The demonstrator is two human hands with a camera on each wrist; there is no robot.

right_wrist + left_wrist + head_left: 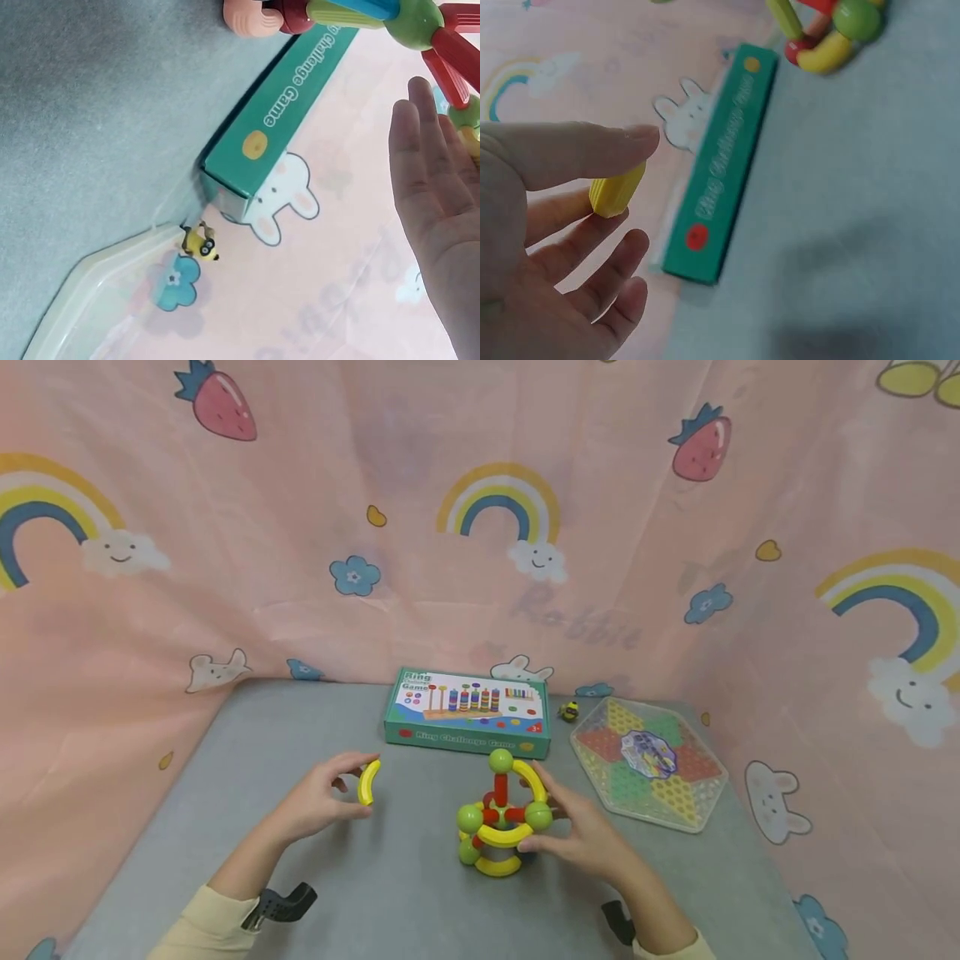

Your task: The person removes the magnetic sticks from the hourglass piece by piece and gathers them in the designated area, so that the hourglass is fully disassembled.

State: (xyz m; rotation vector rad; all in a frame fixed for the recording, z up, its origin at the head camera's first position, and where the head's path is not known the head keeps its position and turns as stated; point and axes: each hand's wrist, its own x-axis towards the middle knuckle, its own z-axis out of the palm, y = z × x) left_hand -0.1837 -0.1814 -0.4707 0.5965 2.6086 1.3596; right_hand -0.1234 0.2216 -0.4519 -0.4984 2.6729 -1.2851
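Note:
My left hand [318, 797] pinches a short curved yellow piece [368, 782] between thumb and fingers, above the table's left half. The left wrist view shows the ribbed end of this yellow piece [616, 191] below the thumb, with the other fingers spread loosely. My right hand [581, 831] holds the right side of a ball-and-rod construction toy [501, 789], thumb in front and fingers behind. Green balls, red rods and yellow curved pieces make up the toy. In the right wrist view the right hand's [442, 172] fingers lie beside its red rods; the thumb is hidden there.
A green Ring Challenge Game box [465, 714] lies behind the toy, near the pink curtain [420, 627]. Right of it are a small yellow-and-black figure [568, 711] and a hexagonal star-patterned game board [648, 764]. Everything is on a grey table [247, 760].

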